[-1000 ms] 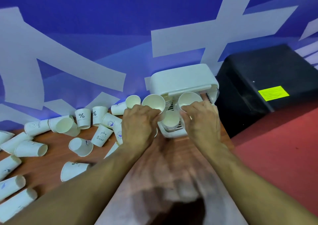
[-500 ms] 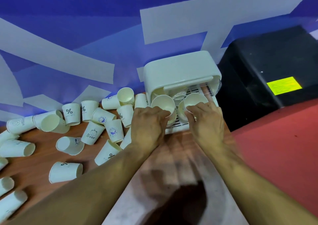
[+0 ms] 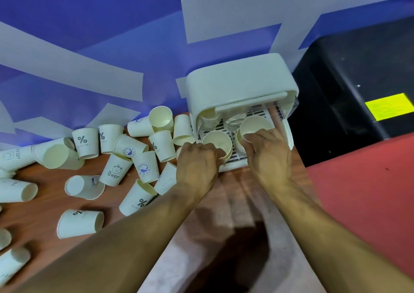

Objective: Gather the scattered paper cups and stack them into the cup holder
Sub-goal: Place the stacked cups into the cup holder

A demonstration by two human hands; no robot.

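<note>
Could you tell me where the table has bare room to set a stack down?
Bare table shows between left hand and right hand, before the cup holder. Cups crowd the wood left of it, toward the blue wall.

Wooden table strewn with paper cups, with a cup holder at its far edge.
The brown wooden table [image 3: 48, 205] is covered across the left half of the frame with white paper cups [image 3: 143, 143]. Some are stood mouth-down, such as the "Bear" cup [image 3: 115, 169] and a "%" cup [image 3: 85, 142]; others are laid on their sides. The white cup holder [image 3: 237, 84] is set just right of centre.
</note>
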